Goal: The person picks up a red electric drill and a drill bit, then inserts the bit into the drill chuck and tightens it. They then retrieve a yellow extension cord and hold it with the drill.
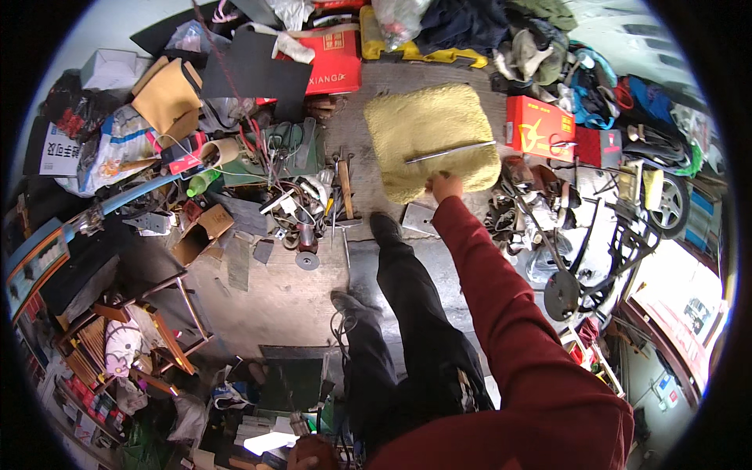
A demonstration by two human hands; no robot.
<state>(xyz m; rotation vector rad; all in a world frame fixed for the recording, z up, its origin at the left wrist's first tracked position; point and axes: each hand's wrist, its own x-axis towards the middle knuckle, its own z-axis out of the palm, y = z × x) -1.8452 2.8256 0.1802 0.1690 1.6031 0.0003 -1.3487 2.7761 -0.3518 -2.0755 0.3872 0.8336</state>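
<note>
My right hand (pixel 446 186) reaches out in a dark red sleeve over the near edge of a fuzzy yellow mat (pixel 395 125). Its fingers are curled closed, and whatever they hold, if anything, is hidden. A long, thin metal strip (pixel 450 152) lies slantwise across the mat, just beyond that hand. At the lower edge of the picture my left hand (pixel 315 452) is closed, partly cut off and dim, around what looks like a power drill. The drill's metal chuck (pixel 298 424) points away from me, with a thin bit ahead of it.
Beyond my shoes, a hammer (pixel 345 188), hand tools and an angle grinder (pixel 307 239) crowd the floor left of the mat. Red boxes (pixel 540 128) and metal parts (pixel 540 196) flank its right. A looped cable (pixel 338 325) hangs by my left leg. A wooden chair frame (pixel 176 313) lies left.
</note>
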